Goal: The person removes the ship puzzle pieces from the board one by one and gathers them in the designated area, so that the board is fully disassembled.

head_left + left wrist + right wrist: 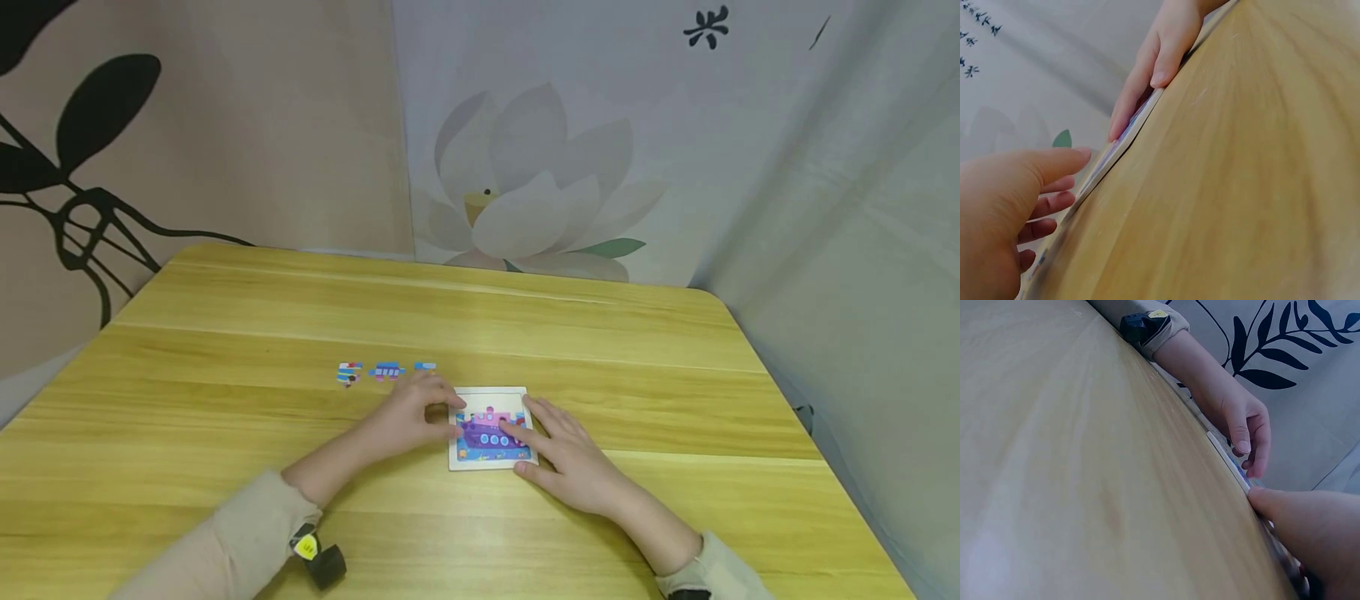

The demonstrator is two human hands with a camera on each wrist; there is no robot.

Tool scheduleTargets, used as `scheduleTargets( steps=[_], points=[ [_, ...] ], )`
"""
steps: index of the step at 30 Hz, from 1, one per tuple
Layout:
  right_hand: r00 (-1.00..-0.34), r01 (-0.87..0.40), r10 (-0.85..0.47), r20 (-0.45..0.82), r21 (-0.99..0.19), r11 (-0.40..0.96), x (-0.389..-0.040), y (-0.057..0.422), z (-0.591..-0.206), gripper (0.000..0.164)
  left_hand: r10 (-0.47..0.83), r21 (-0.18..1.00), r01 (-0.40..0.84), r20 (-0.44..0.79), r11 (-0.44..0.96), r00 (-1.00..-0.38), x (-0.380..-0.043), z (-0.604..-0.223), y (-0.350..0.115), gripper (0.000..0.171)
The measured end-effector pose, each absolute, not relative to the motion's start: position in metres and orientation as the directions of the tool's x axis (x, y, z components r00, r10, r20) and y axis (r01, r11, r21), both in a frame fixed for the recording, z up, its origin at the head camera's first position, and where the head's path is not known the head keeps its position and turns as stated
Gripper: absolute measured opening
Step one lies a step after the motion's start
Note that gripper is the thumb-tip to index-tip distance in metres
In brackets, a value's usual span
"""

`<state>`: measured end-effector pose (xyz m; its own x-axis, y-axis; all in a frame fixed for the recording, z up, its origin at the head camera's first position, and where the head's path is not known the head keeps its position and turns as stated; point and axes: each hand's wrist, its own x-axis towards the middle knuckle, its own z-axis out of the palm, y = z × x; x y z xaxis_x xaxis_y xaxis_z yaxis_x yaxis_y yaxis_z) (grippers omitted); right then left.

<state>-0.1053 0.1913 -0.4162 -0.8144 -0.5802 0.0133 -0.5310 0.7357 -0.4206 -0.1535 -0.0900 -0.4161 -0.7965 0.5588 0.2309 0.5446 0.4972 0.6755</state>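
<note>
A white-framed jigsaw puzzle tray lies flat on the table. Its lower part holds fitted pieces showing a purple vessel with round windows, on blue; a pink piece sits above, and the top strip is bare white. My left hand is at the tray's left edge, thumb and index finger apart, with nothing visible between them. My right hand rests at the right side of the tray, fingers extended, one fingertip on the picture and the thumb by the lower right corner.
Loose jigsaw pieces lie on the wooden table beyond my left hand: a striped one, a blue and purple one and a partly hidden blue one. Printed curtains hang behind the table.
</note>
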Motion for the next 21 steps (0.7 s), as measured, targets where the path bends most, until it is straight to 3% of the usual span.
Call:
scheduleTargets(
  steps=[9,21],
  points=[
    [-0.811,-0.538,-0.585,0.019,-0.418,0.732,-0.106,0.192,-0.417,0.054,0.558,0.590,0.581,0.249,0.561,-0.792,-0.151,-0.420,-0.081,0.033],
    [-0.817,-0.535,-0.576,0.031,-0.413,0.737,-0.105,0.191,-0.417,0.054,0.499,0.631,0.516,0.226,0.580,-0.837,-0.146,-0.415,-0.076,0.021]
  ],
)
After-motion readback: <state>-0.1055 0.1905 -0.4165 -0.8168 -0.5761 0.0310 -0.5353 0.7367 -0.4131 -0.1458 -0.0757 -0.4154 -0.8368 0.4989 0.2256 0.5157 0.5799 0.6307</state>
